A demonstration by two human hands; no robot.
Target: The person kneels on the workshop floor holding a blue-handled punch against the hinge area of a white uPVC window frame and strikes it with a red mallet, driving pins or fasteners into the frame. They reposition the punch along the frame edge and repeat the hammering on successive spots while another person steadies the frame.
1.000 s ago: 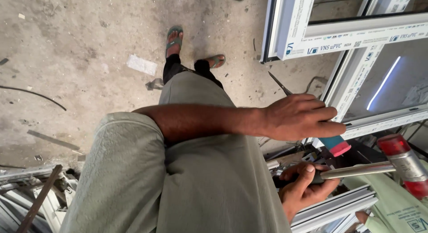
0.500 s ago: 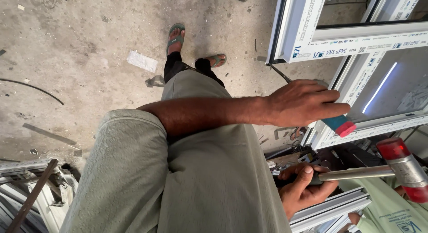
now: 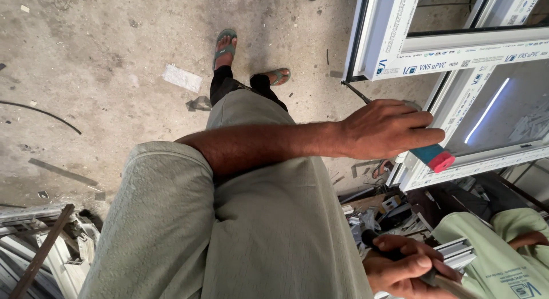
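Concrete floor (image 3: 114, 41), tool (image 3: 433, 157) within left-hand fingers (image 3: 412, 133)

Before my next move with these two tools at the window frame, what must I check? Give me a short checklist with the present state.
1. Left hand closed around the teal-and-red tool: ok.
2. Tool's red end seated on the white window frame: cannot tell.
3. Right hand closed on the dark tool handle: ok.
4. The handle's working end: cannot tell, outside the picture.
5. Space around the right hand: not ok, another person's green sleeve is close beside it.
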